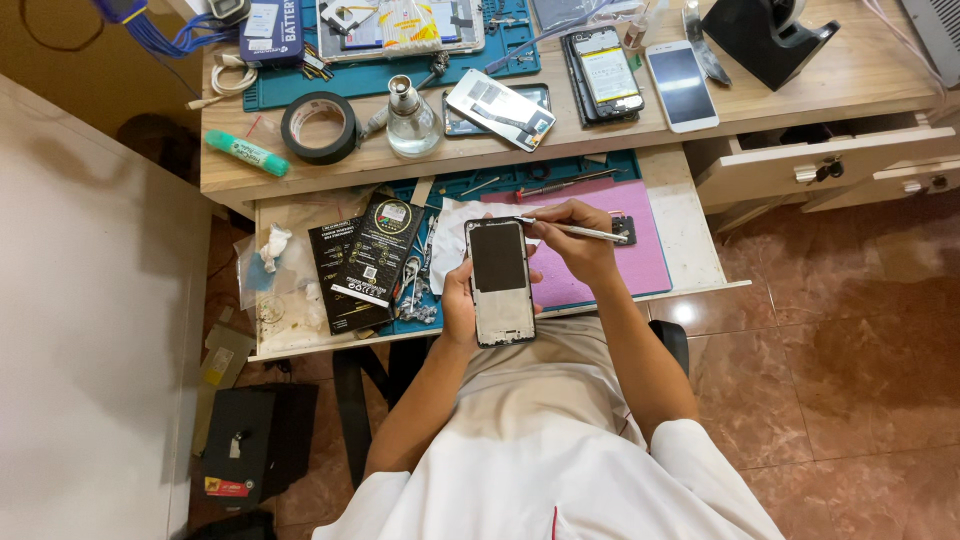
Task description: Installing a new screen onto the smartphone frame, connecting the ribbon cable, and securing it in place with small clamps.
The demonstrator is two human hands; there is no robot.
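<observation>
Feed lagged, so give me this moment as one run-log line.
left hand: holds phone | right hand: holds tool, tip at phone's top edge | below: pink mat on drawer

White short-sleeved shirt, thin red stripe, beige trousers, bare forearms

Open room on the pink rectangular mat (645,262) right of the hands, a bare strip. Left is blocked: black printed cardboard boxes (365,262) and a tangle of small metal tools (415,290) crowd the pull-out surface (695,235).
</observation>
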